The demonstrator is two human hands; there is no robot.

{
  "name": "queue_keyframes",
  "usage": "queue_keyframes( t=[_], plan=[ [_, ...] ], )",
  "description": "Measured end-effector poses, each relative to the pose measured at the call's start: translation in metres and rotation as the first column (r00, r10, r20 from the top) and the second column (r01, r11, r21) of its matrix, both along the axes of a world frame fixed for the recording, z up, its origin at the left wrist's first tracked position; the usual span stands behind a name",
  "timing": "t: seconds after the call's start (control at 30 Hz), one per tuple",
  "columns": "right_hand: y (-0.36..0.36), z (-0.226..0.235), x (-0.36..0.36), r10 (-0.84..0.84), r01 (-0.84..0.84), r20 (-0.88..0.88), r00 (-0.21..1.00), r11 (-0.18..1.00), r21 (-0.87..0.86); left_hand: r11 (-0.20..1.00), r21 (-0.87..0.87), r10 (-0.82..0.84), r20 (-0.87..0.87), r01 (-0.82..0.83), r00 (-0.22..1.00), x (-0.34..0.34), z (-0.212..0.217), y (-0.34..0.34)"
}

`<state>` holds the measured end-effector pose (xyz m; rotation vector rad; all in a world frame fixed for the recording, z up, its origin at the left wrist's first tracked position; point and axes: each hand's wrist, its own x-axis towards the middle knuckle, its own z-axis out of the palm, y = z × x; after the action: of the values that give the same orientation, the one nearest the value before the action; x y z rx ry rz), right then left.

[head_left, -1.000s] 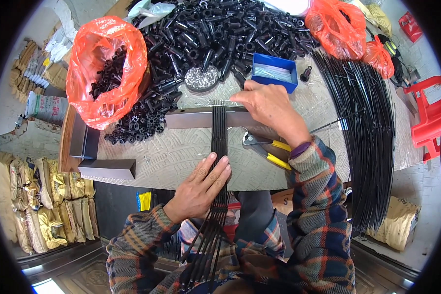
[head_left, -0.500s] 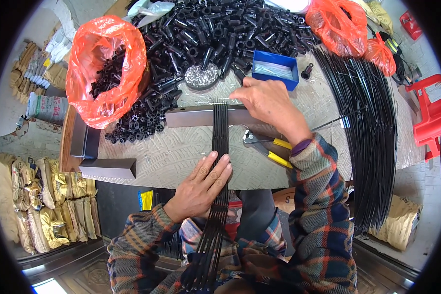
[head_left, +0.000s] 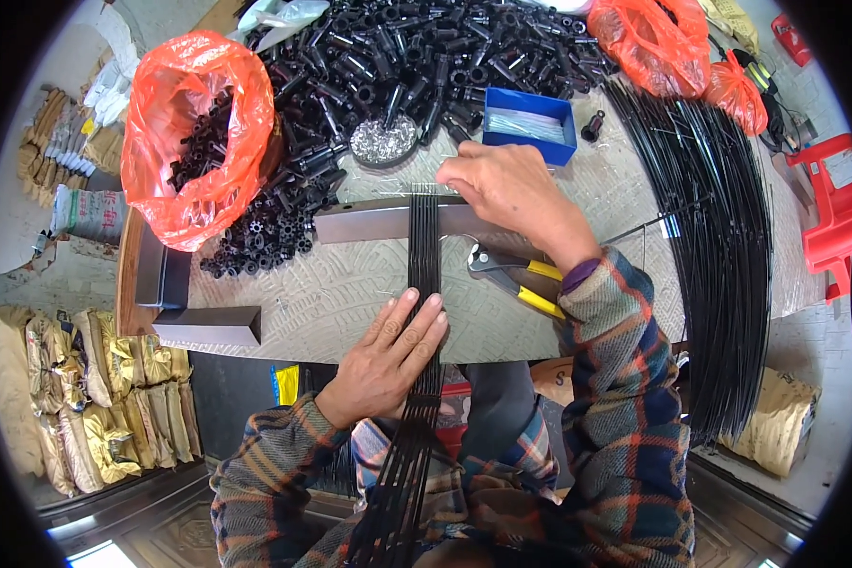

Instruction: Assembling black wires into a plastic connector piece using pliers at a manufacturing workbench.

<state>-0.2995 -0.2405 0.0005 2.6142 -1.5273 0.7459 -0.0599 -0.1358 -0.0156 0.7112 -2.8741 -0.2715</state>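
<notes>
A flat row of thin black rods [head_left: 423, 248] runs from my lap up across the table to a grey metal bar [head_left: 364, 223] lying crosswise. My left hand [head_left: 388, 358] lies flat on the rods near the table's front edge, fingers straight and pressing them down. My right hand [head_left: 509, 191] rests at the far ends of the rods on the metal bar, fingers curled over the tips. Yellow-handled pliers [head_left: 513, 276] lie on the table just under my right wrist.
A big heap of black plastic tube parts [head_left: 398, 57] fills the back of the table, beside orange bags [head_left: 194, 133] of the same parts. A blue box [head_left: 528, 123] and a small dish of metal bits [head_left: 383, 142] stand behind the bar. Long black rods [head_left: 719, 256] arc along the right.
My right hand has shifted slightly on the rod ends at the bar. The left hand stays flat on the rods.
</notes>
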Motion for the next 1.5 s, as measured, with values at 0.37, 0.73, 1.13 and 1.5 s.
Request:
queue_keyframes(
  t=[0.37, 0.73, 1.13, 1.5],
  plan=[
    [-0.004, -0.01, 0.004, 0.073, -0.077, 0.23, 0.97, 0.997, 0.009, 1.0, 0.001, 0.003, -0.018, -0.003, 1.0, -0.004, -0.001, 0.0],
    [-0.002, -0.001, -0.016, -0.03, 0.026, 0.062, 0.998, 0.997, 0.069, 1.0, -0.005, -0.015, -0.027, 0.015, 1.0, -0.001, -0.002, 0.0],
    [-0.048, 0.013, -0.076, -0.248, 0.248, 0.055, 0.967, 0.969, 0.006, 0.988, -0.149, 0.026, -0.093, -0.04, 0.995, -0.004, -0.003, -0.004],
    [-0.052, 0.013, -0.07, -0.287, 0.301, -0.194, 0.938, 0.953, 0.045, 0.985, -0.16, 0.032, -0.163, -0.058, 0.986, -0.001, -0.011, -0.002]
  ],
)
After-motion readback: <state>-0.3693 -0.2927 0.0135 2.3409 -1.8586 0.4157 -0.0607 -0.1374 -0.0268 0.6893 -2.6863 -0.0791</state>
